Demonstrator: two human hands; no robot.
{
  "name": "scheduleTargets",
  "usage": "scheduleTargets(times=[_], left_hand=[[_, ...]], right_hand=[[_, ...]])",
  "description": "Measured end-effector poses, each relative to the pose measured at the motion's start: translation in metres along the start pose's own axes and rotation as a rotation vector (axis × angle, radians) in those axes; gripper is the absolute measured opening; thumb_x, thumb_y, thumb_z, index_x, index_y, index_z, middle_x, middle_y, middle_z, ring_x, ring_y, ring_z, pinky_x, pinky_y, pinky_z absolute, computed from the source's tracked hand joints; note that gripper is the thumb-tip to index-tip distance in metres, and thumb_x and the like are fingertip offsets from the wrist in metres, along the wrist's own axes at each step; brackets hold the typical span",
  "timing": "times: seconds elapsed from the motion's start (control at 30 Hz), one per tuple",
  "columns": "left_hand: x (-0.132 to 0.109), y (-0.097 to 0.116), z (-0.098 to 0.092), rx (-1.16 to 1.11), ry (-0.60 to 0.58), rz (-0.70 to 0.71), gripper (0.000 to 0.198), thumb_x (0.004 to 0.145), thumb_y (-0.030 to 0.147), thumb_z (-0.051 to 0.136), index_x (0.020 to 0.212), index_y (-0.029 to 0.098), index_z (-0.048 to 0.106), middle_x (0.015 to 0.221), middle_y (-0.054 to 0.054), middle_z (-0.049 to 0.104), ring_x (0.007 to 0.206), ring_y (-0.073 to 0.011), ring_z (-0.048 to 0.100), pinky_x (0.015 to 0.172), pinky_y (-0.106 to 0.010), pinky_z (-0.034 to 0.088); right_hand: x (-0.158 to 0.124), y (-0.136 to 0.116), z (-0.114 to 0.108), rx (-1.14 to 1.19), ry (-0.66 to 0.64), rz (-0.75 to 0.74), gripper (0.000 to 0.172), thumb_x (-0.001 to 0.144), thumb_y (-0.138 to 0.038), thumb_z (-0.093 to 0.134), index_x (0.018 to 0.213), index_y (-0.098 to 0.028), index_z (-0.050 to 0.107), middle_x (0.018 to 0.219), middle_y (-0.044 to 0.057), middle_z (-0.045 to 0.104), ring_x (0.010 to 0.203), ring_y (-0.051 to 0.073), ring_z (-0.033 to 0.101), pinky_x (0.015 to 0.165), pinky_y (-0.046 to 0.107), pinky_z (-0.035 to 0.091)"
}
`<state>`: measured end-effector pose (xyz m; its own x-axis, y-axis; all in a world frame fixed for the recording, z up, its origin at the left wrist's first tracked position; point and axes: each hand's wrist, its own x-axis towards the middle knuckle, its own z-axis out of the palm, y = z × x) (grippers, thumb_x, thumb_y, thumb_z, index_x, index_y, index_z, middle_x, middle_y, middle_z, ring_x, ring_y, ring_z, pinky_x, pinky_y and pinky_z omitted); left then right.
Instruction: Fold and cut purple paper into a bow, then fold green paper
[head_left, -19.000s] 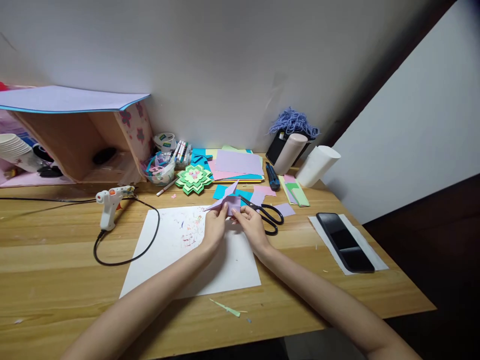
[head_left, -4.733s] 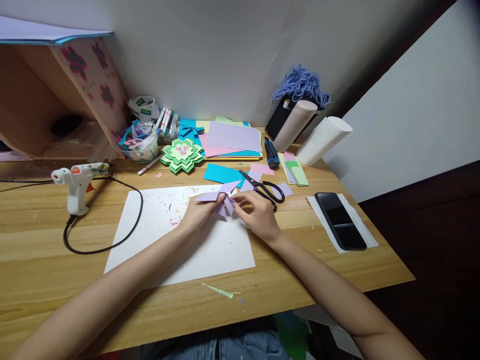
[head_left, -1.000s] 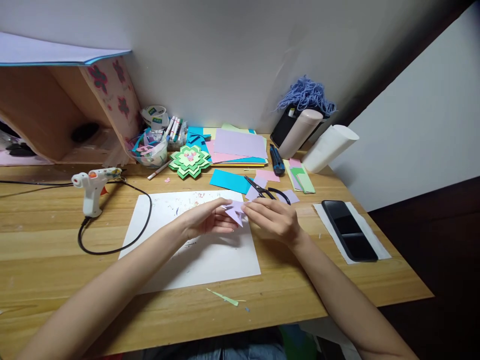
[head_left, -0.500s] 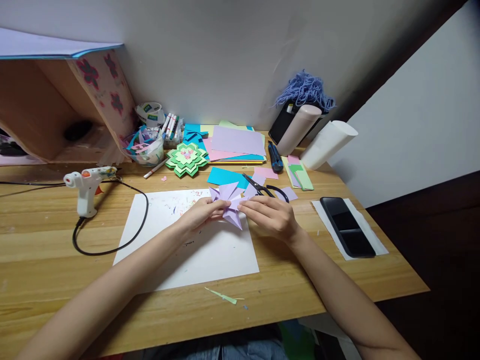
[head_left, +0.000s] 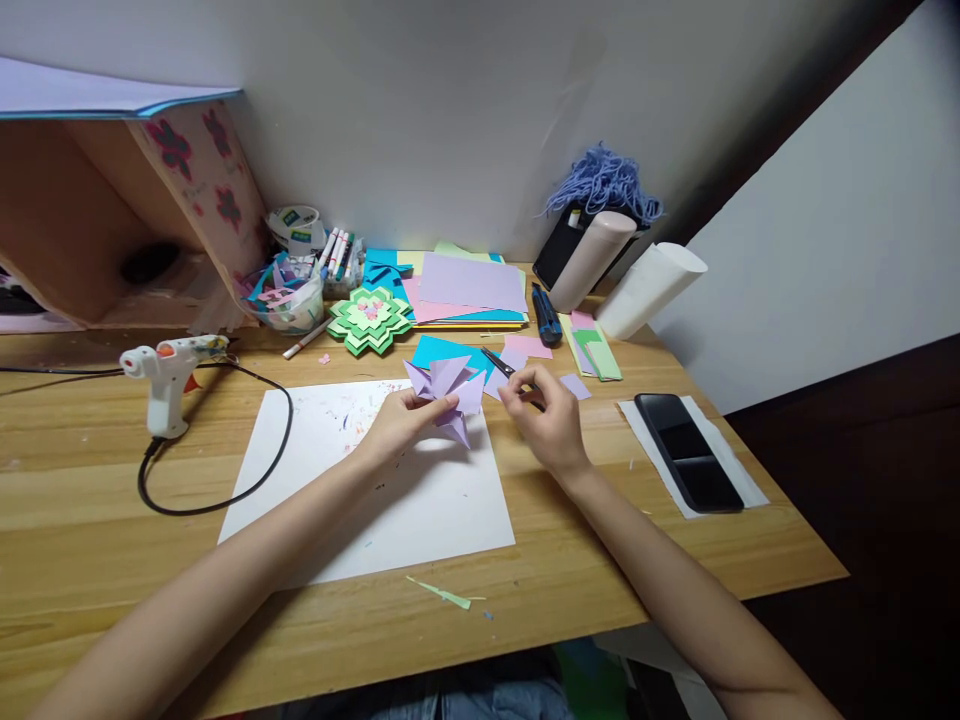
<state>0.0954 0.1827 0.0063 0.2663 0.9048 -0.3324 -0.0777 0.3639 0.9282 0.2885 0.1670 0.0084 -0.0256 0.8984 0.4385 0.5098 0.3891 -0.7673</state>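
A folded light-purple paper flower [head_left: 469, 392] with pointed petals is pinched between the thumb and fingers of my left hand [head_left: 405, 418]. It is held over the top right part of a white sheet [head_left: 420, 530]. My right hand [head_left: 549, 420] is just right of the flower, apart from it, with its fingers curled and the fingertips together. Whether anything is between those fingertips cannot be made out. Behind that hand lie black scissors [head_left: 496, 362], their blades showing and their handles mostly hidden. Around them are a blue paper piece [head_left: 442, 352] and small purple and pink pieces.
On the left stands a white glue gun [head_left: 169, 385] with a looping black cord. A layered green paper flower [head_left: 371, 320], a paper stack [head_left: 472, 285] and a blue cutter [head_left: 547, 318] lie farther back. A phone [head_left: 688, 455] rests at the right.
My right hand has let go of the purple flower and drawn back to the right, its fingers curling. My left hand has shifted slightly left with the flower, which shows more fully.
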Motion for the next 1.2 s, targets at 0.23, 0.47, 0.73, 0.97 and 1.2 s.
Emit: scheduleTargets(times=[0.23,0.47,0.73,0.97,1.2], left_hand=[[-0.003,0.001,0.005,0.157,0.023,0.054,0.033,0.064,0.037,0.073,0.084,0.011,0.07,0.082,-0.009,0.072,0.076,-0.0197,0.064,0.071,-0.029,0.048],[-0.002,-0.001,0.006,0.161,0.005,0.023,0.028,0.064,0.034,0.073,0.081,0.012,0.07,0.084,-0.009,0.072,0.079,-0.0203,0.065,0.073,-0.03,0.049],[-0.002,-0.003,0.005,0.21,0.031,0.041,0.027,0.065,0.035,0.072,0.079,0.012,0.069,0.082,-0.009,0.071,0.076,-0.0202,0.064,0.072,-0.031,0.049],[-0.005,0.004,0.004,0.313,0.004,0.023,0.024,0.061,0.037,0.073,0.069,0.014,0.067,0.07,-0.004,0.068,0.066,-0.0177,0.059,0.061,-0.028,0.044],[-0.001,0.002,-0.005,0.368,-0.063,0.003,0.036,0.064,0.042,0.07,0.086,0.013,0.069,0.082,-0.007,0.069,0.072,-0.0195,0.059,0.065,-0.028,0.041]], right_hand=[[0.0,0.001,0.018,0.584,-0.293,0.564,0.035,0.066,-0.047,0.07,0.066,-0.016,0.053,0.06,-0.002,0.056,0.052,0.009,0.053,0.051,0.022,0.048],[-0.002,0.005,0.018,0.534,-0.203,0.484,0.034,0.062,-0.044,0.073,0.063,-0.017,0.053,0.059,-0.003,0.056,0.049,0.009,0.052,0.052,0.025,0.046],[-0.002,-0.001,0.018,0.503,-0.197,0.502,0.033,0.062,-0.044,0.073,0.063,-0.016,0.055,0.056,-0.003,0.055,0.048,0.009,0.051,0.05,0.023,0.044],[-0.003,-0.001,0.017,0.459,-0.171,0.474,0.03,0.064,-0.042,0.072,0.067,-0.016,0.057,0.059,-0.003,0.056,0.049,0.009,0.051,0.051,0.023,0.045],[-0.003,0.001,0.012,0.466,-0.24,0.37,0.028,0.073,-0.037,0.065,0.089,-0.02,0.049,0.066,-0.004,0.057,0.056,0.01,0.055,0.054,0.023,0.048]])
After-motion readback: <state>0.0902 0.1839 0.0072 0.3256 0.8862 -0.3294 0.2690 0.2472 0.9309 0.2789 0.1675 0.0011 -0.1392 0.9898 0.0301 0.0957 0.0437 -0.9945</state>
